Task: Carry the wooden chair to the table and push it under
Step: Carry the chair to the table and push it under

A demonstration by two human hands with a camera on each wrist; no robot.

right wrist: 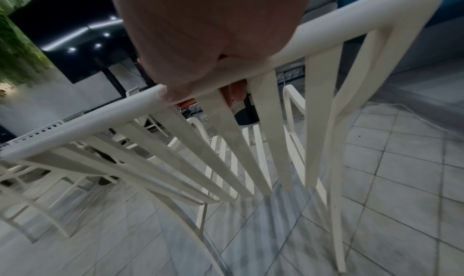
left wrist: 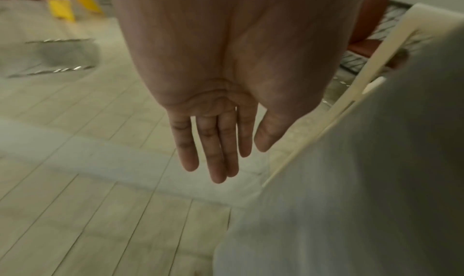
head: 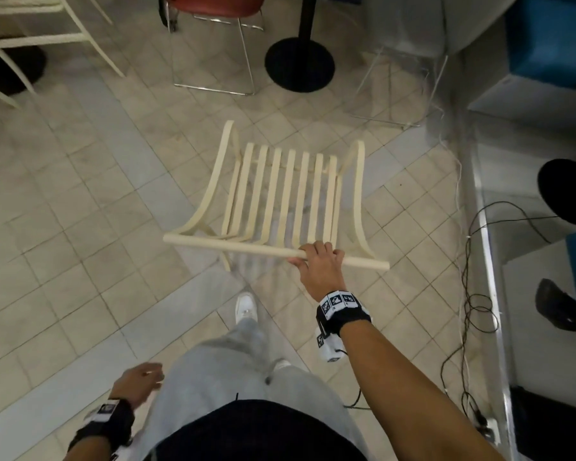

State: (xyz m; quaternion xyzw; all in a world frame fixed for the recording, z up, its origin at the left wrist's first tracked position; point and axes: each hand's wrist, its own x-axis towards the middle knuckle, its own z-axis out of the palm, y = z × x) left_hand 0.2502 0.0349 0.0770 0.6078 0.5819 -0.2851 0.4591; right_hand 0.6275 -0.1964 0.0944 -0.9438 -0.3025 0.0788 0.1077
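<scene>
Inspector: Fingers [head: 323,249], right hand [head: 316,264]?

Clerk: Found clenched over top rail [head: 246,249] of wooden chair [head: 286,191], to the right of the rail's middle, thumb [right wrist: 167,94] tucked beneath. Judged a carrying grip: a one-handed hold on the highest bar, letting the frame hang ahead of the walker's legs.

Inspector: Left hand [left wrist: 213,101]?

Clerk: Seen released, fingers [left wrist: 208,151] straight and pointing down, holding nothing, beside grey trouser leg [left wrist: 351,181]. Presumably left free for balance while walking.

Inspector: Chair's position?

Clerk: Recorded over tiled floor [head: 80,194], in front of the walker, backrest nearest, seat slats pointing away towards black round base [head: 299,64]. Could not tell whether the feet touched the floor. No tabletop made out; base taken, as a judgement only, for the table's. Well apart from it; carrying stage, pushing under not yet begun.

Inspector: Differences between views?

Clerk: From the head view alone: both hands at once, red chair [head: 213,5] and second cream chair [head: 30,38] ahead, loose cables [head: 473,294] at right, worth steering clear of. From the right wrist view alone: thumb under the rail, dark screen [right wrist: 70,32] on the far wall. From the left wrist view alone: open palm, plus yellow object [left wrist: 70,8] far off, unidentified.
</scene>
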